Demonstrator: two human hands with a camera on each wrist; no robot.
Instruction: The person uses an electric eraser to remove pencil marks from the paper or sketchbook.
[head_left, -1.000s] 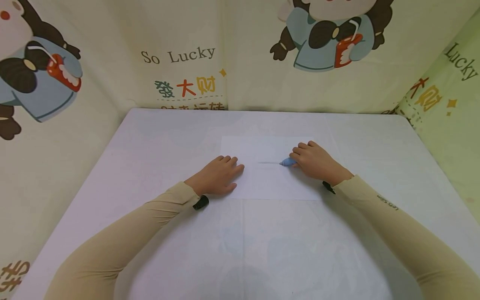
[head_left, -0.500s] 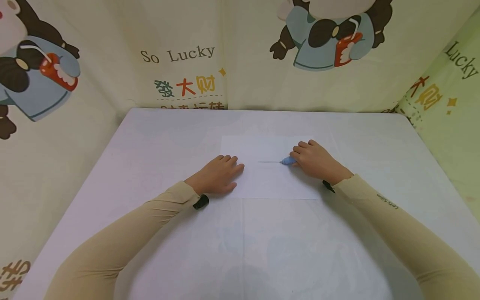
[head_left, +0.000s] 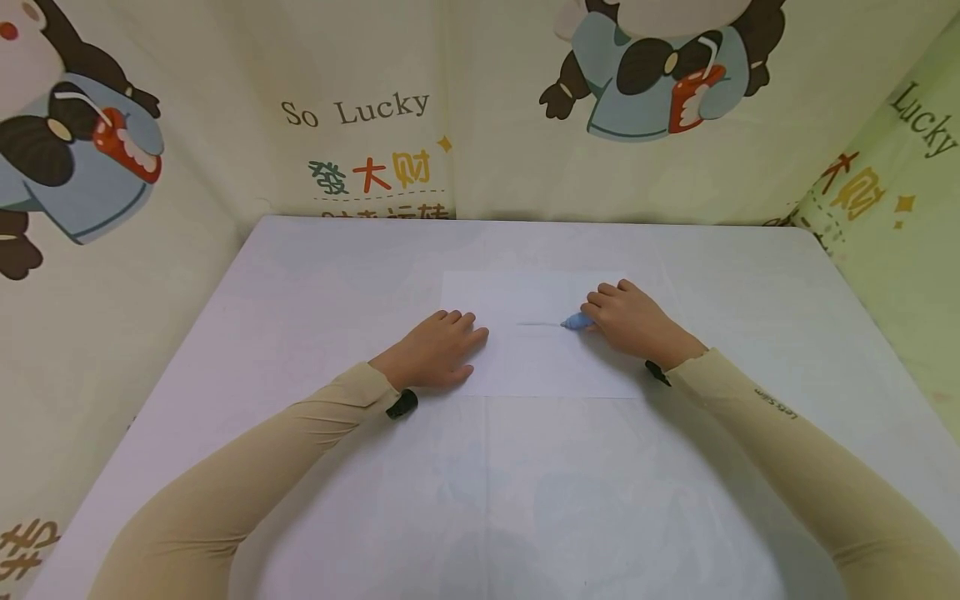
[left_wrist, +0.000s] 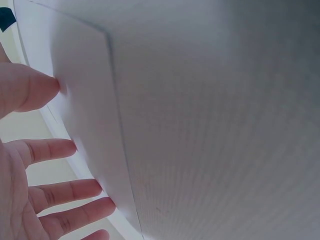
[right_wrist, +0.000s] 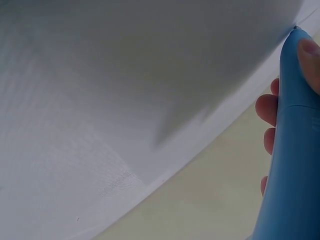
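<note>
A sheet of white paper [head_left: 532, 367] lies on the white table, with a thin faint line [head_left: 538, 324] across its middle. My right hand [head_left: 628, 322] grips a thick blue pen [head_left: 577, 321], its fingers wrapped round the body. In the right wrist view the thumb [right_wrist: 311, 60] lies along the pen near its narrow tip. That tip meets the paper at the line's right end. My left hand [head_left: 438, 350] rests on the paper's left side, fingers spread; the left wrist view shows its fingertips [left_wrist: 67, 148] touching the sheet.
The white table [head_left: 337, 275] reaches back to a cream curtain [head_left: 495, 108] printed with cartoon figures and lettering. Black wrist straps [head_left: 402, 405] show beneath both sleeves. A fold line runs down the table covering in front of the paper.
The pen tip and my right hand have shifted very slightly to the right along the line. My left hand stays in place.
</note>
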